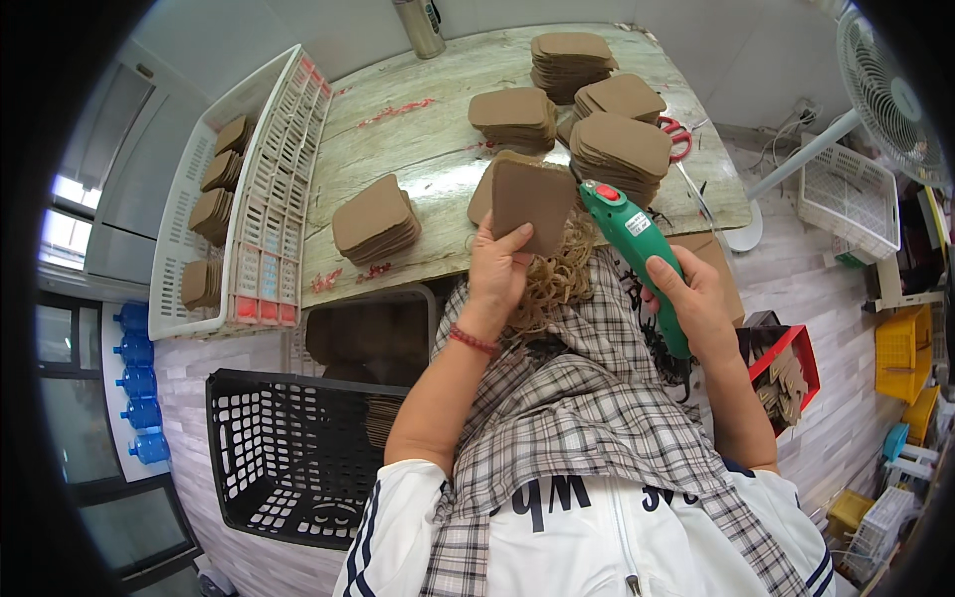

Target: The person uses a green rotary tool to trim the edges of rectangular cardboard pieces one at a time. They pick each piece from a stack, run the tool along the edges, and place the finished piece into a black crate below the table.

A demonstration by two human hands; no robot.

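My left hand (500, 267) pinches a flat brown piece with rounded corners (534, 204), held upright over the table's near edge. In my right hand (696, 308) is a green handheld power tool (639, 234) with a red switch; its tip points at the piece's right edge. Whether the tip touches the piece I cannot tell. Behind the held piece, other brown pieces (481, 199) are partly hidden. Thin curly tan trimmings (559, 281) are heaped on my checked apron (557, 428), just below the left hand.
Stacks of brown pieces (378, 219) stand on the table (398, 129), several at the back right (622, 149) beside red-handled scissors (679, 139). A white basket (264, 199) is at left, a black crate (288, 448) below. A fan (885, 95) and a red-rimmed box (816, 363) are at right.
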